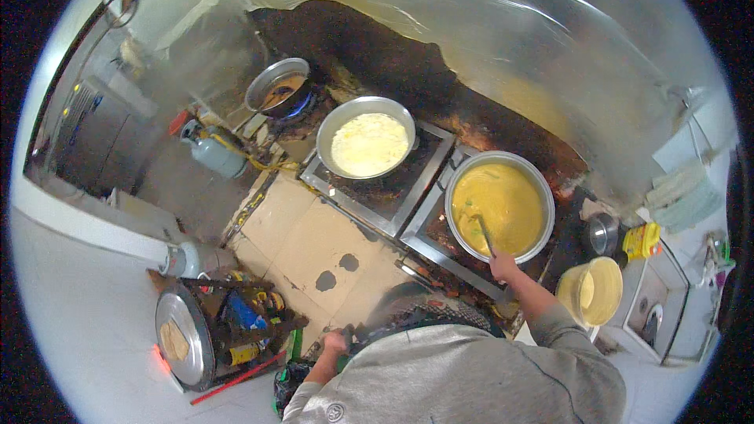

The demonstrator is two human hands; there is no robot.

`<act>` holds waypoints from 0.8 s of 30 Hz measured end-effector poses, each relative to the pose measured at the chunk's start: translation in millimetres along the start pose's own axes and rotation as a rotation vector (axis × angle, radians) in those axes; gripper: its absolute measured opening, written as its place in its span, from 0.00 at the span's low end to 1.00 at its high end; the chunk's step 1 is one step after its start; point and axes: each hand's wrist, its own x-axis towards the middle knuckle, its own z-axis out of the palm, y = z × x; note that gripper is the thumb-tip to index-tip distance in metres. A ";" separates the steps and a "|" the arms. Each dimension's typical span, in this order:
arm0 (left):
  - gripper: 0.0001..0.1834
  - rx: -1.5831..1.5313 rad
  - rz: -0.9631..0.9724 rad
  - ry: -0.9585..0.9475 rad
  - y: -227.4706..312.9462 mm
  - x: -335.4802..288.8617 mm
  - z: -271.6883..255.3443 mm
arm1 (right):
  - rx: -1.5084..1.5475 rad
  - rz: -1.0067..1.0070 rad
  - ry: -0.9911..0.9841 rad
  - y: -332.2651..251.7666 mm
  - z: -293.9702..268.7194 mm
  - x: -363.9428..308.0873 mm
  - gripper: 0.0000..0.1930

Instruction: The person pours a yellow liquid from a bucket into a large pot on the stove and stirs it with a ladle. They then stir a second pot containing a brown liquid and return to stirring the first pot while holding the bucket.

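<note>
My right hand (503,267) is closed around the dark handle of a stirring utensil (484,234). Its lower end is sunk in yellow-orange soup or sauce (503,200), so its head is hidden. A few green bits float near it. The liquid fills a large round metal pot (549,202) on the right burner. Low beside my body, my left hand (336,341) has its fingers curled by something dark; what it grips is too unclear to name.
Left of the pot, a wide metal pan (324,127) holds a pale yellow mixture. Farther back, a smaller pot (264,82) sits over a blue flame. Gas cylinders (214,154) stand at left. A pale yellow bucket (606,290) and a sink (649,322) are at right.
</note>
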 end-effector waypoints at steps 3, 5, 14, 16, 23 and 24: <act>0.15 0.071 -0.153 -0.031 35.5 -43.3 -15.8 | -0.095 -0.142 0.229 19.1 4.8 50.7 0.16; 0.15 0.101 -0.169 0.006 68.2 -77.5 -38.3 | -0.147 -0.073 0.257 28.7 -10.6 69.3 0.16; 0.15 -0.011 -0.172 0.025 82.1 -96.8 -34.3 | -0.198 0.145 0.075 63.1 -83.6 27.0 0.18; 0.16 -0.175 -0.186 0.028 58.2 -77.6 -15.1 | -0.013 0.290 0.104 71.7 -81.5 3.6 0.18; 0.12 -0.915 -0.059 -0.054 -17.1 -7.3 9.7 | -0.222 0.129 -0.171 81.4 -56.2 -78.1 0.17; 0.11 -0.463 0.010 -0.009 -21.1 -0.9 11.7 | -0.216 0.069 -0.233 77.2 -52.5 -89.2 0.20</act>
